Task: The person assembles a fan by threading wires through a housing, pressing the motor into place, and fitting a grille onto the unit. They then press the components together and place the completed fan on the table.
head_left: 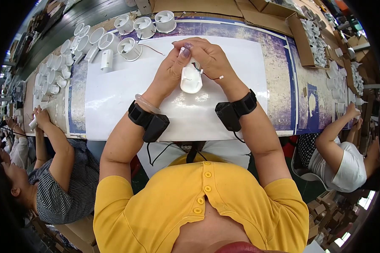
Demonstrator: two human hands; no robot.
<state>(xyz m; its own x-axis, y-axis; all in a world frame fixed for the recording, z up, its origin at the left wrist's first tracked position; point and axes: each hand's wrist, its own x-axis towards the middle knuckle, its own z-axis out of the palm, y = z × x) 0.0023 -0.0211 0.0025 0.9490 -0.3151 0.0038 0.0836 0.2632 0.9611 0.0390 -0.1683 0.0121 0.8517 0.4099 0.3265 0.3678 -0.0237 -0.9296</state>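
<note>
Both my hands meet above the white sheet and hold a white plastic casing with a rounded, hollow end towards me. My left hand grips its left side, thumb pressed at the upper part. From the other side my right hand closes on it, thumb beside the left one. Thin coloured wires show inside the casing, and a small white connector sticks out by my right wrist. The casing's upper end is hidden under my fingers. Beyond my left hand stands a round white fan housing with blades and a trailing wire.
Further fan housings stand along the back. Many white round parts crowd the left. An open cardboard box of white parts is at the back right. Co-workers sit on both sides, a person's hand at left. Black devices are strapped to my wrists.
</note>
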